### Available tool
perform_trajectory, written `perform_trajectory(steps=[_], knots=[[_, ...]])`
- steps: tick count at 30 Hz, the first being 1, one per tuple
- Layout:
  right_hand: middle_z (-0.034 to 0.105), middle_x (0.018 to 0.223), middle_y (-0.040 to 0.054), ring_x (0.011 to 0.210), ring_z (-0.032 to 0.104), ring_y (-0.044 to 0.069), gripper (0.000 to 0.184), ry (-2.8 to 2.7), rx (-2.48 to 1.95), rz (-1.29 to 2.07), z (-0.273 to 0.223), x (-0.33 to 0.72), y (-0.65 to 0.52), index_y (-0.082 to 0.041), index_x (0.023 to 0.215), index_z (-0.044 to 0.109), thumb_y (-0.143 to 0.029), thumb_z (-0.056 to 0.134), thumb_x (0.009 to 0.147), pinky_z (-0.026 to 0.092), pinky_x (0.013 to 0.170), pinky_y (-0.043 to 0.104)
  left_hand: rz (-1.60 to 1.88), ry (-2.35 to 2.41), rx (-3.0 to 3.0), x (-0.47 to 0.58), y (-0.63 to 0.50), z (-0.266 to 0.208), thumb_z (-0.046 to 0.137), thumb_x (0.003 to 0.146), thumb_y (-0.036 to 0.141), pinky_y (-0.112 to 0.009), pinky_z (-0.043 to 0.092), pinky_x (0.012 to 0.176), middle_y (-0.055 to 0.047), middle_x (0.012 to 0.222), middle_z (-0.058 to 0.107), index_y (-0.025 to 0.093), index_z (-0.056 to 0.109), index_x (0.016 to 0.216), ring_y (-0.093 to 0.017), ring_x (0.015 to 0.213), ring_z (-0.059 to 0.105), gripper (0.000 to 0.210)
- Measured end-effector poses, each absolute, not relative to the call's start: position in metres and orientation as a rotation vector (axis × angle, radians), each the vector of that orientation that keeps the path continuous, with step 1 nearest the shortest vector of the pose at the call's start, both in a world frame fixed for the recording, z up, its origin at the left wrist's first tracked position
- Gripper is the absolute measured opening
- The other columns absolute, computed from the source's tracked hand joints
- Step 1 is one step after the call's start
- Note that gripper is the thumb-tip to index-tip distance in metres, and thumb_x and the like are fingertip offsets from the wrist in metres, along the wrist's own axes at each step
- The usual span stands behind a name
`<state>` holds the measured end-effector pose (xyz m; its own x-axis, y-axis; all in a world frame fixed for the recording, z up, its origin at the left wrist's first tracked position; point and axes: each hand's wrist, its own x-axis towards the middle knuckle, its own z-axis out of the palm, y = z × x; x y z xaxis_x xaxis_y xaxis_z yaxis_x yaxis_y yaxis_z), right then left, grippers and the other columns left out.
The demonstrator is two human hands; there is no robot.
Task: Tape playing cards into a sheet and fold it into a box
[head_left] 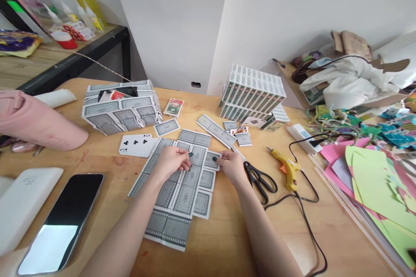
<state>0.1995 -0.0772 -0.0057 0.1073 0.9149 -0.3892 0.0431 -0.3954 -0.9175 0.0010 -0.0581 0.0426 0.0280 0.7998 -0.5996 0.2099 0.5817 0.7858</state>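
We see both hands resting on the card sheet (182, 184), a flat panel of face-down grey-patterned cards joined edge to edge, lying on the counter (224, 242) in front of the person. The left hand (172, 160) lies on the sheet's upper middle, fingers curled down and pressing on it rather than closed round anything. The right hand (231, 165) sits at the sheet's upper right corner, its fingertips pinching the edge of the small card (212, 160) there.

Just right of the sheet lie black scissors (260, 178), blades closed, and beyond them a yellow glue gun (287, 169) with its black cord trailing toward the near edge. Behind the sheet loose cards (216, 130) are scattered, some in strips. Left of the sheet, touching its corner, a three of clubs (136, 144) lies face up. Farther back on the left stands a box (121, 106) covered in the same card backs, and a red card pack (173, 107) lies just beside it. Back right of the sheet stands a stack of card packs (251, 93), with a white power strip (300, 137) near it.

Well left of the sheet lie a phone (61, 223), screen up, and a white case (22, 207); a person's pink sleeve (35, 121) rests on the counter behind them. Far right of the sheet, coloured paper (380, 173) lies in a pile.
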Motion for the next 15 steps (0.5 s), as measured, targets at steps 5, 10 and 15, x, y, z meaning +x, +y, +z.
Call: perform_trajectory(steps=[5,10,15], knots=[[0.068,0.06,0.0034,0.059,0.063,0.023,0.019,-0.887,-1.577,1.426,-0.002,0.193,-0.077,-0.021,0.066,0.066,-0.032,0.073,0.053,0.046,0.053,0.031,0.558,1.498,0.91,0.001,-0.057,0.043,0.06,0.07,0.016,-0.019,0.038,0.042,-0.001,0.049,0.061,0.012,0.057,0.066,-0.01,0.041,0.056,0.007],[0.067,0.059,0.0018,0.055,0.061,0.02,0.018,-0.803,-1.598,1.441,0.002,0.187,-0.077,-0.02,0.064,0.064,-0.029,0.072,0.05,0.045,0.052,0.03,0.569,1.479,0.923,0.0,-0.058,0.043,0.067,0.066,0.022,-0.019,0.04,0.042,0.0,0.048,0.06,0.012,0.058,0.064,-0.011,0.042,0.057,0.014],[0.066,0.058,0.0016,0.053,0.059,0.018,0.017,-0.795,-1.608,1.422,0.0,0.185,-0.075,-0.02,0.063,0.064,-0.028,0.07,0.049,0.042,0.049,0.028,0.56,1.486,0.921,0.001,-0.057,0.044,0.066,0.067,0.021,-0.019,0.039,0.042,0.0,0.047,0.059,0.012,0.057,0.063,-0.011,0.041,0.057,0.014]])
